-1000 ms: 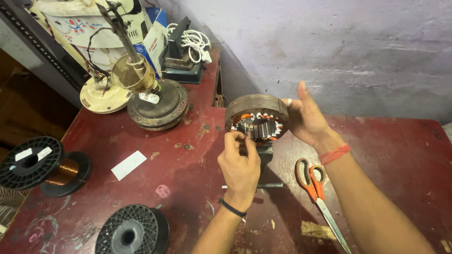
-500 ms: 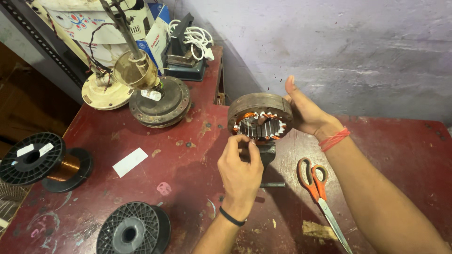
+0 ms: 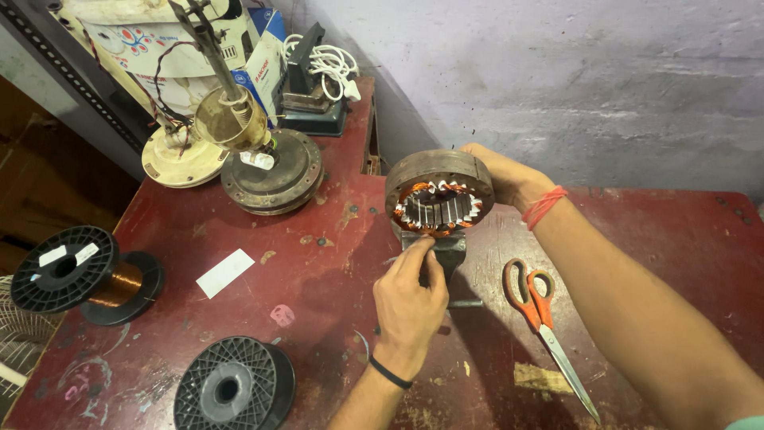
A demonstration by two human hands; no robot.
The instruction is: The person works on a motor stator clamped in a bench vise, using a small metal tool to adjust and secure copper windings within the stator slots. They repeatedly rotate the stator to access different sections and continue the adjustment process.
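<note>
Our right hand (image 3: 497, 177) grips the upright stator (image 3: 439, 195) at 3 o'clock; left-hand fingers (image 3: 418, 253) pinch closed at 6 o'clock. Scissors (image 3: 541, 314) lie near; bare tabletop (image 3: 334, 263) at 9 o'clock.

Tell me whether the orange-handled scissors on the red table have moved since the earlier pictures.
No. The orange-handled scissors lie just right of the grey stand, same as before; only the camera shifted.

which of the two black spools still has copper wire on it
The spool at the table's left edge: copper wire shows wound on its core, and white labels sit on its flange. The other black spool, near the front edge, shows no wire.
</note>
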